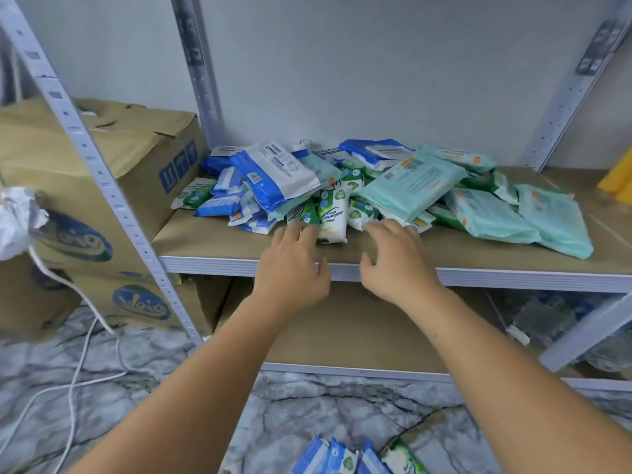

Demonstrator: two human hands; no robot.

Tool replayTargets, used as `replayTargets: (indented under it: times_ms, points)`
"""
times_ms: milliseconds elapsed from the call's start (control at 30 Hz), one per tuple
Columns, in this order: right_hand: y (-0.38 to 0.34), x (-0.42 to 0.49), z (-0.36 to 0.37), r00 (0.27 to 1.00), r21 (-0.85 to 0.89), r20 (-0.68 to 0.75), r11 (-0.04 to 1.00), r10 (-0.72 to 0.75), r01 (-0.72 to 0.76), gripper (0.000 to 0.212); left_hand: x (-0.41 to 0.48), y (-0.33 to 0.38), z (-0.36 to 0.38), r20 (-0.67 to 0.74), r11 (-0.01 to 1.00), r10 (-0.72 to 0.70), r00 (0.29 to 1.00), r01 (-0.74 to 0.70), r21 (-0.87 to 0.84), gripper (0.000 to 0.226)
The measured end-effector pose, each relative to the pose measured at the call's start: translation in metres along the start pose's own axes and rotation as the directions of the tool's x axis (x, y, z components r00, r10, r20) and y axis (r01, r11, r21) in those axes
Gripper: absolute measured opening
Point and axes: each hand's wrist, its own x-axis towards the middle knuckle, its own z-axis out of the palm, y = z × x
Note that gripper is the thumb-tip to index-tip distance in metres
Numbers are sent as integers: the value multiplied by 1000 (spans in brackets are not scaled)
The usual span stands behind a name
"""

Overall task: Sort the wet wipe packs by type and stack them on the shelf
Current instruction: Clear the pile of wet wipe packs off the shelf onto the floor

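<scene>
Loosely spread, left hand (pixel 294 268) and right hand (pixel 400 265) seemingly touch packs (pixel 333 213) near bare shelf edge (pixel 212 265).

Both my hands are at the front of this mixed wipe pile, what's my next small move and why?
Probably grip the green-and-white pack at the fingertips of your left hand and slide it onto the bare shelf board. The types lie jumbled together, and that hand holds nothing.
</scene>
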Motion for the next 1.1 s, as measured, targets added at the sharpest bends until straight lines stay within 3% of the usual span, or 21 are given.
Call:
replayTargets:
  times_ms: [133, 233, 400, 567, 633, 733, 833, 1100]
  points:
    - [-13, 27, 15, 999, -144, 33, 989, -37, 42, 70, 13, -14, 12, 76, 993, -88, 993, 93, -70, 81]
    - [-13, 36, 20, 998, -201, 65, 979, 3, 10, 75, 19, -18, 14, 101, 984, -115, 988, 127, -122, 81]
    - [-14, 33, 21, 999, -239, 37, 971, 10, -1, 18, 20, -19, 11, 83, 972, -157, 984, 169, -161, 53]
    - [-11, 28, 16, 995, -163, -62, 983, 78, -87, 8, 21, -22, 12, -59, 971, -193, 979, 182, -152, 25]
    - [-10, 27, 16, 992, -180, -71, 977, 107, -118, 15, 21, -22, 8, -77, 974, -198, 977, 188, -124, 25]
    - [-8, 26, 16, 985, -232, -27, 957, 172, -174, 37, 20, -19, 2, -46, 966, -257, 965, 257, 0, 45]
    - [-7, 26, 15, 975, -259, -12, 941, 224, -219, 38, 20, -20, 2, -11, 934, -318, 948, 315, 170, 57]
    - [2, 24, 1, 969, -178, -83, 954, 232, -243, 36, 22, -19, -7, 113, 916, -402, 909, 397, 59, 48]
